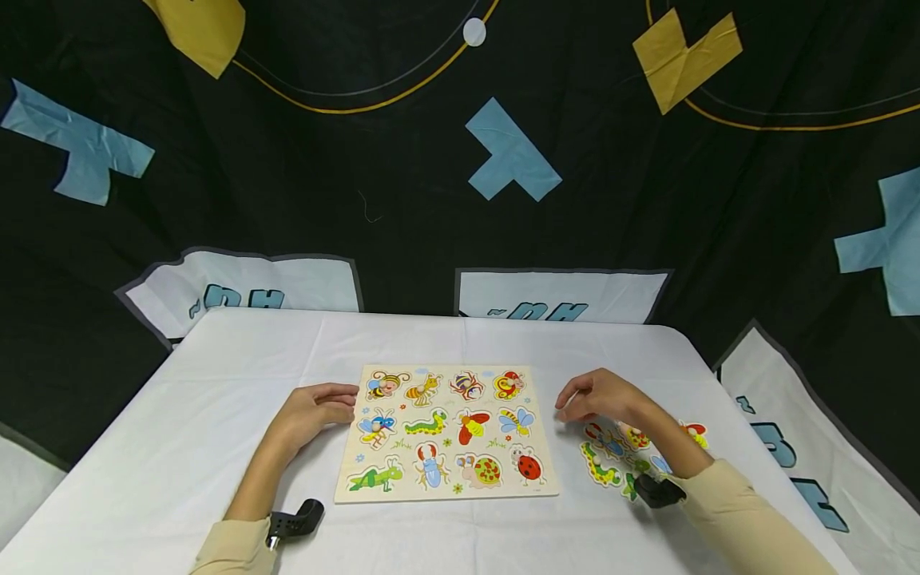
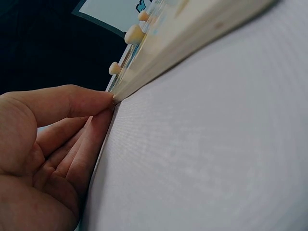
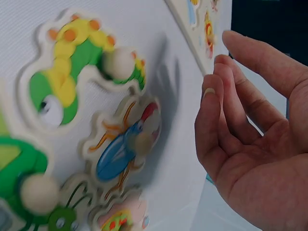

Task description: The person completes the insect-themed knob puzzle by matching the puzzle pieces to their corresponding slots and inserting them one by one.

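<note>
Board (image 1: 395, 496) of pale wood, its edge touched by the relaxed left hand (image 1: 309, 411); empty right hand (image 1: 602, 397) curves loosely, arm (image 1: 672, 443) partly hiding knobbed pieces (image 1: 600, 467) on white surface (image 1: 402, 535).

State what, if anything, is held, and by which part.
Left grip touches the puzzle board at its left edge; whether it pinches it cannot be told. Right grip holds nothing.
</note>
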Tool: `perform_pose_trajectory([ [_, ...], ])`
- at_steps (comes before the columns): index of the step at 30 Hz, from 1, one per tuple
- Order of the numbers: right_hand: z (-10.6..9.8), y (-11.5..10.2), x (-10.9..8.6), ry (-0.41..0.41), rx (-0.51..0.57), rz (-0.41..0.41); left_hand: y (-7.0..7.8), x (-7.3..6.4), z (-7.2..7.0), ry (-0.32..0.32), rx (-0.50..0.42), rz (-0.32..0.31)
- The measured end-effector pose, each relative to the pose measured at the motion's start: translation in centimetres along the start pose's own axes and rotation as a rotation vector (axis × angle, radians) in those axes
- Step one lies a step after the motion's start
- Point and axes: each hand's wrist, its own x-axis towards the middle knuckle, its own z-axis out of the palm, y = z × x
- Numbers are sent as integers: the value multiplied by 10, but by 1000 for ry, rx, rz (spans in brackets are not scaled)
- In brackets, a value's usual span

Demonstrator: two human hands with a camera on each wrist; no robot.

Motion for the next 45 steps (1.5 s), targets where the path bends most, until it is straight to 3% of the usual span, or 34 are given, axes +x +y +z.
perform_pose_trajectory([
  [19,-9,26,-24,-113,-31,-48,-2,2,0,-7,-11,30],
  [24,-10,31,-28,-127,-56,-27,-2,2,0,-20,-47,32],
  [34,-10,35,-34,-219,-4,-41,-2,2,0,-3,-5,19],
  [45,-11,36,-35,-243,18,-59,-1,1,0,2,-6,14],
])
